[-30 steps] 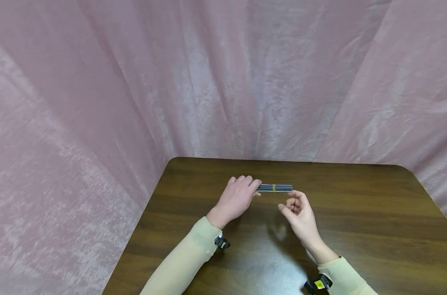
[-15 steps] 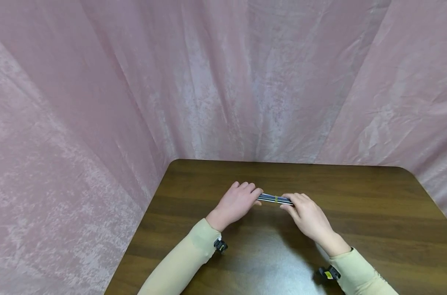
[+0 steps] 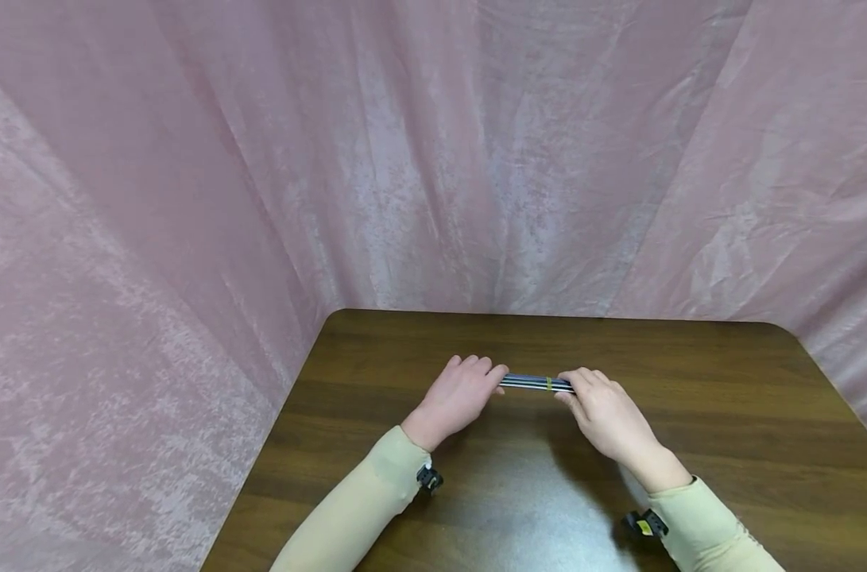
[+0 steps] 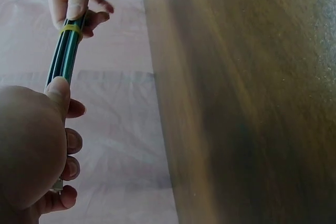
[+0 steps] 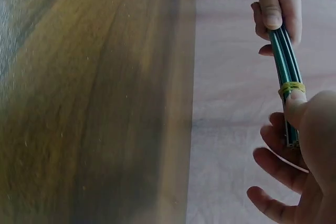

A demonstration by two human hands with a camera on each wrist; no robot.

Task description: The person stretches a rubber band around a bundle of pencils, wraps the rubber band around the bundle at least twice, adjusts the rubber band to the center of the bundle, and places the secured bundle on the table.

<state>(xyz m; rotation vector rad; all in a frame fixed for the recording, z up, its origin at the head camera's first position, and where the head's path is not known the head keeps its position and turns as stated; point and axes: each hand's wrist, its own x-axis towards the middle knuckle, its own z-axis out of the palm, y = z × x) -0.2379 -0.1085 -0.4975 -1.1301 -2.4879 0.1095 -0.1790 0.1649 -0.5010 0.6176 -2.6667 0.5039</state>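
Observation:
A bundle of slim, dark green striped pencils (image 3: pixel 526 382) is held level above the table, a yellow rubber band (image 5: pixel 292 87) wrapped around it. My left hand (image 3: pixel 456 400) grips the left part, thumb on top and fingers curled beneath, as the left wrist view shows. At the other end, my right hand (image 3: pixel 612 417) pinches the bundle beside the band. In the right wrist view the right thumb (image 5: pixel 295 108) presses just against the band, while the lower fingers spread loosely. Pencil ends (image 5: pixel 292 144) poke out under that thumb.
Beneath both hands lies a brown wooden table (image 3: pixel 726 429) with rounded far corners. Pink velvety curtains (image 3: pixel 433 159) hang behind it and along the left side. A small black camera sits on each wrist, the left one (image 3: pixel 429 478) and the right one (image 3: pixel 645 523).
My right hand has gone from loosely curled beside the bundle's end to pinching it. The rubber band has slid right, away from my left hand. The bundle has come slightly nearer.

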